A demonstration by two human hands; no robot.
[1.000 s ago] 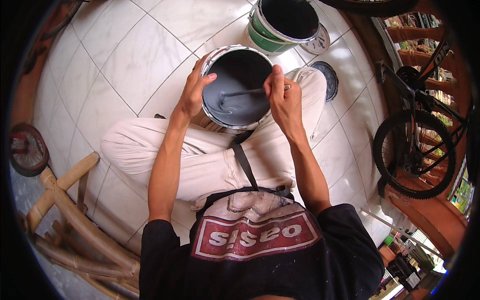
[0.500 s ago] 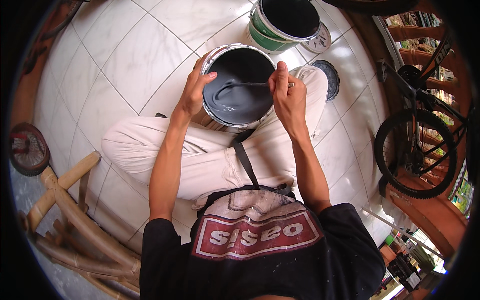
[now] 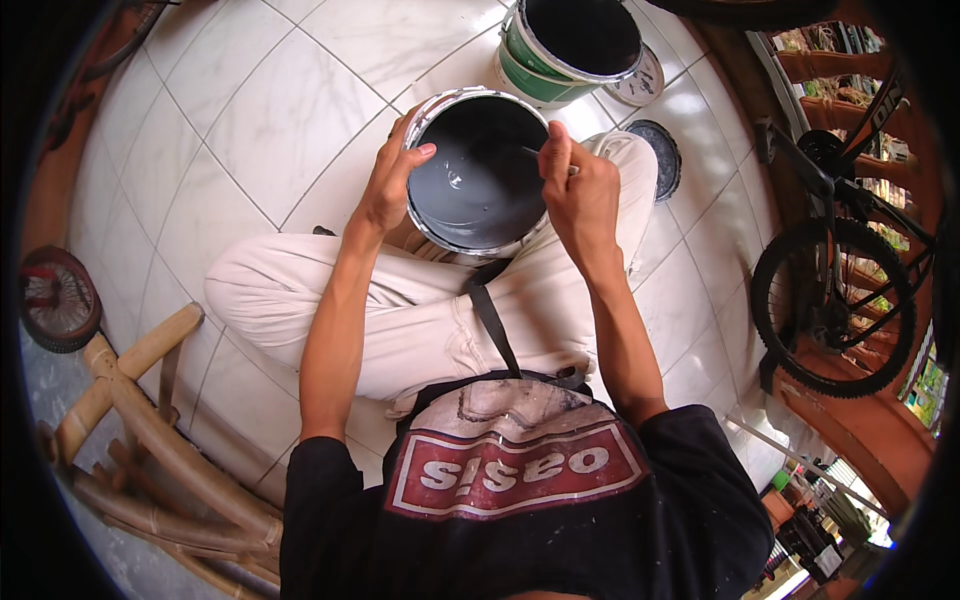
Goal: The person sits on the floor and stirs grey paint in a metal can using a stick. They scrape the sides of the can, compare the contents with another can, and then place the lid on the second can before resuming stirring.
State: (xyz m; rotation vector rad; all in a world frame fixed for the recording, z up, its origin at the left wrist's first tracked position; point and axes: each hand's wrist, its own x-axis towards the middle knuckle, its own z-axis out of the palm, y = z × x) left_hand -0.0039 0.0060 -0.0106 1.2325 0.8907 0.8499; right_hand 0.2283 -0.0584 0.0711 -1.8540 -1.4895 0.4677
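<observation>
A bucket of dark grey paint [image 3: 470, 195] sits between my crossed legs in pale trousers. My left hand [image 3: 388, 180] grips the bucket's left rim, thumb over the edge and fingers round the outside. At the right rim, my right hand [image 3: 575, 190] is closed on a stirring stick [image 3: 530, 151], whose dark shaft dips into the paint at the upper right; only a short piece shows. Behind, a green and white bucket [image 3: 530, 75] holds more dark substance. A pale lid [image 3: 643, 80] and a dark lid [image 3: 660, 160] lie to the right on the tiles.
White tiled floor [image 3: 260, 120] surrounds me. A bicycle [image 3: 820, 310] stands at the right beside orange railings [image 3: 830, 65]. At the lower left are a bamboo frame [image 3: 150, 440] and a small red-rimmed wheel [image 3: 60, 295]. Another tyre [image 3: 750, 12] shows at the top.
My right hand has shifted slightly rightward and the stick has swung from the paint's middle toward the upper right, so less of it shows. My left hand stays on the rim.
</observation>
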